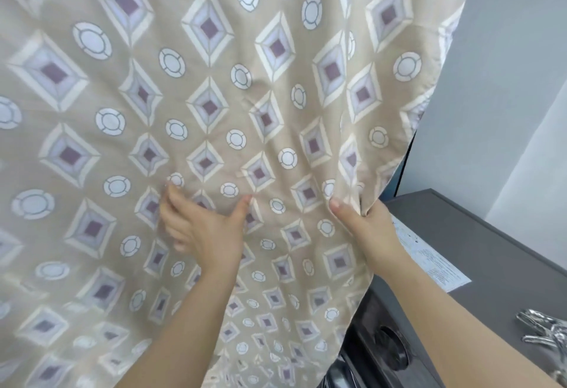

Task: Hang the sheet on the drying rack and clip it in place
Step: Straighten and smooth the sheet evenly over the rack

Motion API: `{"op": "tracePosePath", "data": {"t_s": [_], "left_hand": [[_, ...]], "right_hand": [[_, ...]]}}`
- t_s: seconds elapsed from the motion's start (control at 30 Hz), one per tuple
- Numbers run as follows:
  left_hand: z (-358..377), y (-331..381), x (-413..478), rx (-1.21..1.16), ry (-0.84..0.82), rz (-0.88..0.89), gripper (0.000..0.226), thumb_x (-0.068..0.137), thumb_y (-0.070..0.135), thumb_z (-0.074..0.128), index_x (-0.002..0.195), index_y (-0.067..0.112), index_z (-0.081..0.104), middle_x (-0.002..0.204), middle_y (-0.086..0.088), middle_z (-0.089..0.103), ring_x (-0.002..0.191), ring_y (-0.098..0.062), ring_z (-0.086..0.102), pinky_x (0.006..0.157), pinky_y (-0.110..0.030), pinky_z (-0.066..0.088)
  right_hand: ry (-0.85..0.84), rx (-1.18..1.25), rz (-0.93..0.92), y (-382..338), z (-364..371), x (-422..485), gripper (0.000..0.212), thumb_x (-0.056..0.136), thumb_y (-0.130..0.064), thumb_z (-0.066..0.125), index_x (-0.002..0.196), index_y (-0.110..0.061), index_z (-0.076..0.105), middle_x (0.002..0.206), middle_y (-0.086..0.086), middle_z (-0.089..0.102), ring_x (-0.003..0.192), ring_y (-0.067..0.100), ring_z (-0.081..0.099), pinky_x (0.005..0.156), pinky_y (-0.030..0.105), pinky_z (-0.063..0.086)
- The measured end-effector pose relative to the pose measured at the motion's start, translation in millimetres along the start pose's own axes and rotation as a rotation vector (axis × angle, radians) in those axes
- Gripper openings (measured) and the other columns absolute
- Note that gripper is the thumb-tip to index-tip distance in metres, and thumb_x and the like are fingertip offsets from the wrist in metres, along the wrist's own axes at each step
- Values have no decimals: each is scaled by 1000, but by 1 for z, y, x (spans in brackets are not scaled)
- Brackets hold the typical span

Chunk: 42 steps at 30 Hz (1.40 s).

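A beige sheet [214,96] printed with purple diamonds and white circles hangs down in front of me and fills most of the view. My left hand [202,228] lies against its face with spread fingers, blurred by motion. My right hand [365,228] pinches a bunched fold near the sheet's right edge, the thumb on the front side. Shiny metal clips [543,332] lie on a dark grey cabinet top at the right. The drying rack is hidden behind the sheet.
A dark grey cabinet [478,234] stands close at the right with a white printed paper [429,258] on its top and a round knob [392,347] on its front. A pale wall [506,80] rises behind it.
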<state>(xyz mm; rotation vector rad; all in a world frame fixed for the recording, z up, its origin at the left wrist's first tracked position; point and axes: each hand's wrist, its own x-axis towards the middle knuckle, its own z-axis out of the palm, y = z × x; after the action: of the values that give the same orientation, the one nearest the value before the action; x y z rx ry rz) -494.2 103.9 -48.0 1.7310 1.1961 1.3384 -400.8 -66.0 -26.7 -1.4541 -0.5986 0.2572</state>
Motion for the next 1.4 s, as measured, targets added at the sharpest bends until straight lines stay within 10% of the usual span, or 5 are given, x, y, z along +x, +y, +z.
{"op": "tracePosePath", "data": {"t_s": [0.47, 0.6, 0.77, 1.03, 1.4], "left_hand": [[2, 9, -15, -272, -630, 239, 118, 45, 63, 74, 145, 25, 24, 141, 2, 33, 125, -10, 37, 107, -33, 33], [-4, 8, -14, -270, -870, 354, 65, 60, 48, 74, 120, 39, 53, 118, 17, 58, 107, 4, 53, 90, -11, 40], [-2, 7, -5, -213, -746, 288, 5, 77, 19, 74, 76, 23, 70, 83, -6, 70, 79, -20, 64, 74, -32, 48], [-4, 1, 1, -119, -424, 498, 28, 76, 4, 71, 67, 13, 46, 84, 6, 47, 78, 1, 42, 72, -1, 31], [10, 2, 5, -9, -657, 404, 27, 83, 16, 67, 64, 12, 47, 54, 1, 46, 57, -19, 45, 59, -30, 34]], "right_hand": [[-143, 703, 558, -12, 17, 14, 32, 91, -18, 46, 108, 2, 64, 87, 18, 72, 70, 24, 72, 57, 29, 59], [-150, 614, 516, -9, 27, 18, 31, 97, -20, 42, 113, -5, 64, 100, 17, 70, 81, 27, 70, 69, 35, 59], [-69, 527, 399, -13, 31, 21, 24, 98, -18, 45, 104, -7, 65, 79, 6, 74, 72, 17, 72, 64, 28, 57], [265, 103, -41, -15, 13, 10, 15, 82, -16, 70, 91, -26, 62, 85, -11, 72, 89, 13, 70, 70, 20, 53], [403, -327, -227, -19, -16, 35, 15, 96, -28, 49, 82, -30, 55, 79, -10, 58, 80, 8, 54, 72, 20, 38]]}}
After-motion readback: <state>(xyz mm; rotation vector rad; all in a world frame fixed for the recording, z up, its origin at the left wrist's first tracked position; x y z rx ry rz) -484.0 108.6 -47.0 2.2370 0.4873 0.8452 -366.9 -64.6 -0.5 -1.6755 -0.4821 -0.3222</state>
